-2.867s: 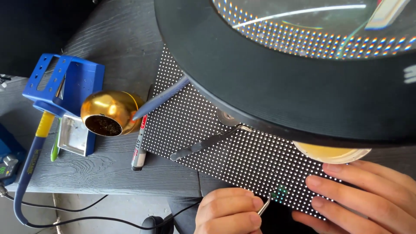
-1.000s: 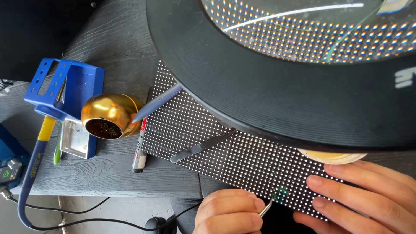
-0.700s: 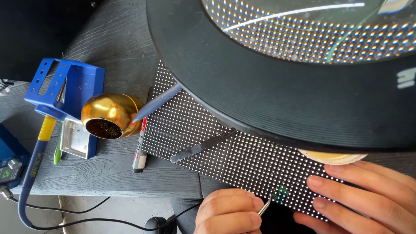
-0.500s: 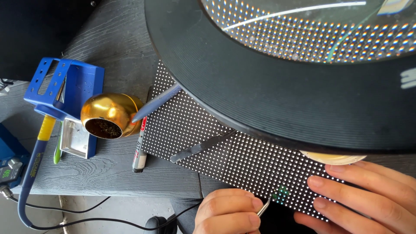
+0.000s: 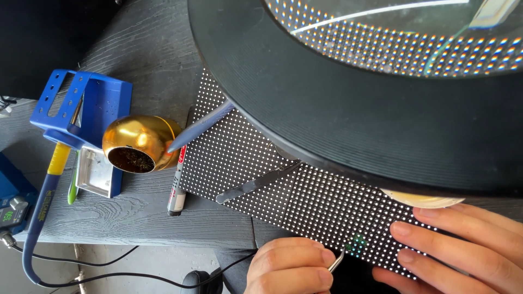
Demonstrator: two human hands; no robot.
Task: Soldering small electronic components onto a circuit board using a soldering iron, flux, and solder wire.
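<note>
Almost nothing moved since earlier; the magnifier ring (image 5: pixel 354 109) drifted slightly. The left hand (image 5: pixel 286 267) stays clamped on thin metal tweezers (image 5: pixel 336 262), tip just beside a green spot on the dotted panel (image 5: pixel 261 179). The right hand (image 5: pixel 463 247) lies flat, fingers apart, on the panel's near right corner. The panel lies flat on the worktop (image 5: pixel 136 218); it looks stiff, light and fragile, best held by its edges.
</note>
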